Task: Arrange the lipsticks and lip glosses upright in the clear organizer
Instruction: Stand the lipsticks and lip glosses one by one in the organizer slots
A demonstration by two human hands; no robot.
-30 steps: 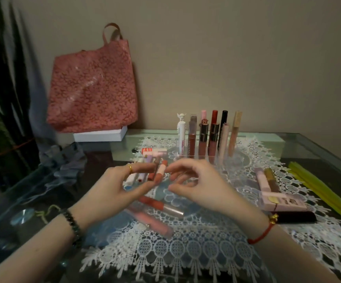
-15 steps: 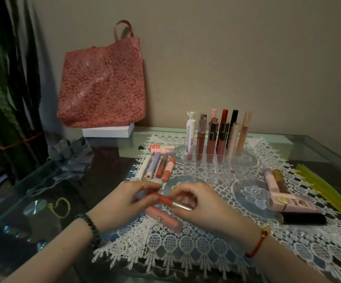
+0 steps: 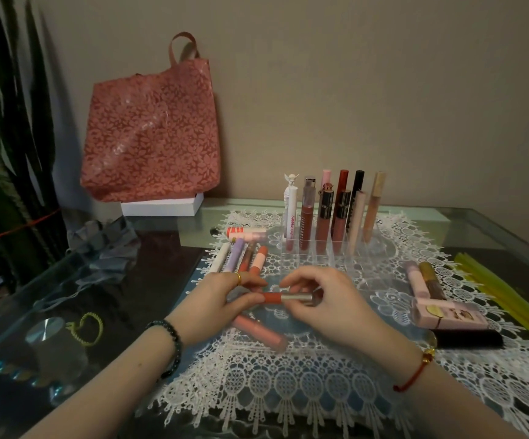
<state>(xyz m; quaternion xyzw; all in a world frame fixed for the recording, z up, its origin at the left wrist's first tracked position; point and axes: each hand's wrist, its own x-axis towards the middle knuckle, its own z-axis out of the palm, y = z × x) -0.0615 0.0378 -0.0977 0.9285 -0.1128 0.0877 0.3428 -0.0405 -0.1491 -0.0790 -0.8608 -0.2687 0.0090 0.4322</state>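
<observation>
- You hold the coral gloss tube (image 3: pixel 280 298) level just above the lace mat (image 3: pixel 288 384), in front of the clear organizer (image 3: pixel 317 258), so neither end drops.
- Your left hand (image 3: pixel 222 299) has its grip clamped on the coral end; your right hand (image 3: pixel 323 299) pinches the silver cap end.
- Tubes already stand upright in the organizer's back row, and its front cells look free, so you should tip this one vertical next.
- More lipsticks lie flat on the worktop (image 3: pixel 168 248): a cluster (image 3: pixel 241 258) left, a pink tube (image 3: pixel 258 332) under your hands.
</observation>
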